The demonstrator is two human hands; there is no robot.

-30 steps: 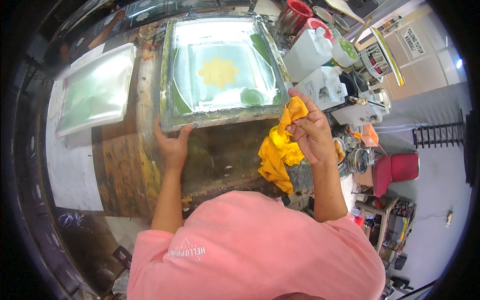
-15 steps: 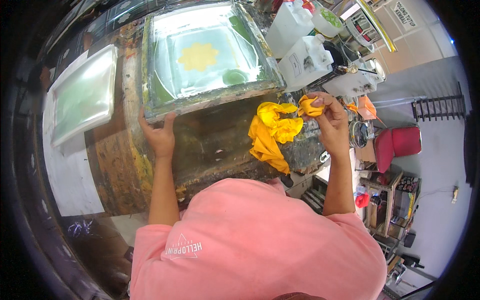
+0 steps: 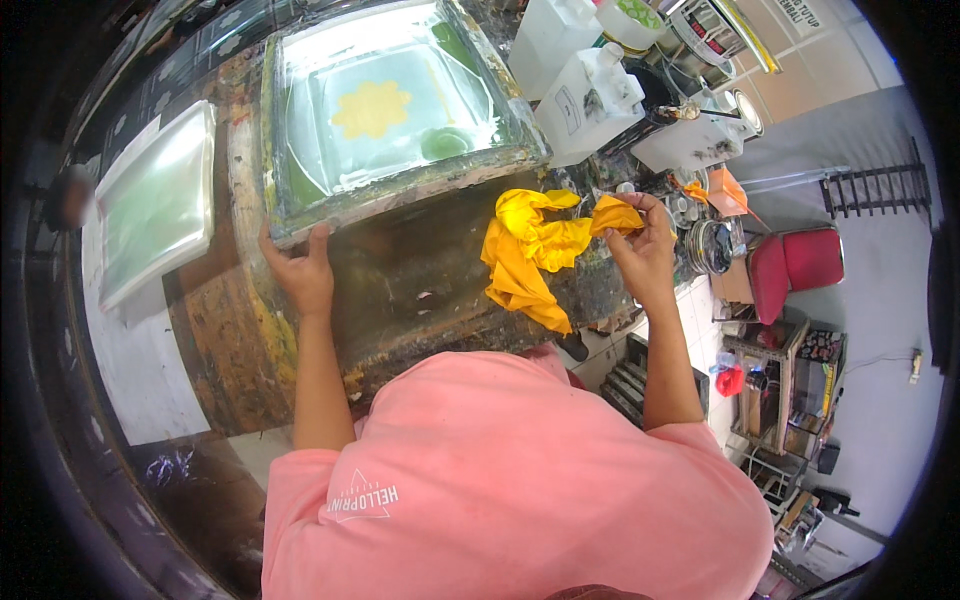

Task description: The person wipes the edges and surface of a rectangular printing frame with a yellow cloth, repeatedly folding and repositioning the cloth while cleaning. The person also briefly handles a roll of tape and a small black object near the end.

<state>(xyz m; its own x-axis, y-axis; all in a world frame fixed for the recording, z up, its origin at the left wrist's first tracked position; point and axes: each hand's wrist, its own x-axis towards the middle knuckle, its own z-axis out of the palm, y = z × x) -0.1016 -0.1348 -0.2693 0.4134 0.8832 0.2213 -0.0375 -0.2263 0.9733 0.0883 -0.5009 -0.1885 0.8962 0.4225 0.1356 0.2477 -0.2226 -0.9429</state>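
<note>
The person over there wears a salmon-pink T-shirt (image 3: 520, 480), plain and softly creased, cut loose across the body. Its short sleeves (image 3: 690, 450) stop above the elbows, leaving forearms (image 3: 318, 385) and hands (image 3: 645, 250) bare. On the left side sits a small white print (image 3: 362, 495), lettering set across a thin-lined triangle.

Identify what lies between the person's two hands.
In the head view, a crumpled yellow cloth lies on the stained table between the left hand and right hand.
</note>
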